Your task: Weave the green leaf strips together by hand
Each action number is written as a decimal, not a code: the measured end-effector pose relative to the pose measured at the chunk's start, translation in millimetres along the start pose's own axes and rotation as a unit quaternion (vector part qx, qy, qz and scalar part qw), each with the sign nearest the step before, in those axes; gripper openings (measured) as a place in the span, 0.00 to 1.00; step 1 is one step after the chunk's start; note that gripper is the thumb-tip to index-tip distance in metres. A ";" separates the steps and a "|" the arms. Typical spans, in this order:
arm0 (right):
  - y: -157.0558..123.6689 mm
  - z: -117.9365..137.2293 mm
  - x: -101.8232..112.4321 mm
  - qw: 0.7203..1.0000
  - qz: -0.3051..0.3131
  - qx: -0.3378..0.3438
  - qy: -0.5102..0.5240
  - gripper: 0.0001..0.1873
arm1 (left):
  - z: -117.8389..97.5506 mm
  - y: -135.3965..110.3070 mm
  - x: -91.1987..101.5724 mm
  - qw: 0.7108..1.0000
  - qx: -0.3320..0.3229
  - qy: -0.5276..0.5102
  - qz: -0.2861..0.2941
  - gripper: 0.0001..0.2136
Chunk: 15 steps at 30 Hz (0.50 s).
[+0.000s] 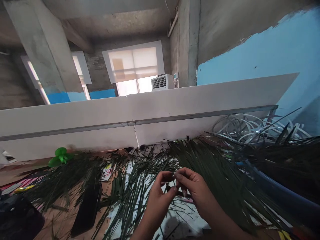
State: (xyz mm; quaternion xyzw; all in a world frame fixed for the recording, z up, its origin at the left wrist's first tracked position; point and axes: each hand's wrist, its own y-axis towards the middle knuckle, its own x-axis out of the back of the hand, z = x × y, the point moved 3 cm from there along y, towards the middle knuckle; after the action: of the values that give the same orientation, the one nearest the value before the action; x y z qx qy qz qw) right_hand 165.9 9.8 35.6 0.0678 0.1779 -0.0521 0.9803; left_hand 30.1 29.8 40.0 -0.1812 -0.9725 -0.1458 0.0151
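My left hand (161, 191) and my right hand (192, 184) meet at the fingertips, low in the middle of the head view. Both are closed in a pinch, thumbs against fingers. Whatever sits between the fingertips is too small and dark to name. Beneath them lies a white sheet (186, 213) scattered with dark bits. Loose green leaf strips (132, 196) are strewn left of my hands. To the right, a thick bundle of long dark green leaf strips (210, 170) fans out beside my right hand.
A black phone-like slab (86, 210) lies left, with a dark object (18, 216) in the corner. Near the white partition (100, 143) stands a bright green thing (60, 156). Coiled white strips (245, 128) and a blue tub-like edge (282, 190) are at right.
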 end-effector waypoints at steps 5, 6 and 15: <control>0.3 7.1 3.7 0.998 0.025 0.003 -0.054 0.16 | -8.0 -0.7 4.2 1.000 -0.010 0.006 -0.012 0.10; 0.3 7.5 3.5 0.998 0.034 0.007 -0.054 0.16 | -9.6 -0.7 4.2 1.000 -0.017 0.016 -0.013 0.09; -0.6 1.6 1.8 0.997 0.074 -0.023 -0.015 0.22 | -15.1 -0.8 10.3 0.998 -0.032 0.047 -0.024 0.14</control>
State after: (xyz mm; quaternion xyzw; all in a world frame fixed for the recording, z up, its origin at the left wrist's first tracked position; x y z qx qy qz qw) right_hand 168.0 8.9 36.3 0.0578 0.1589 0.0233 0.9853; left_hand 19.9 28.3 55.1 -0.1514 -0.9696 -0.1852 0.0515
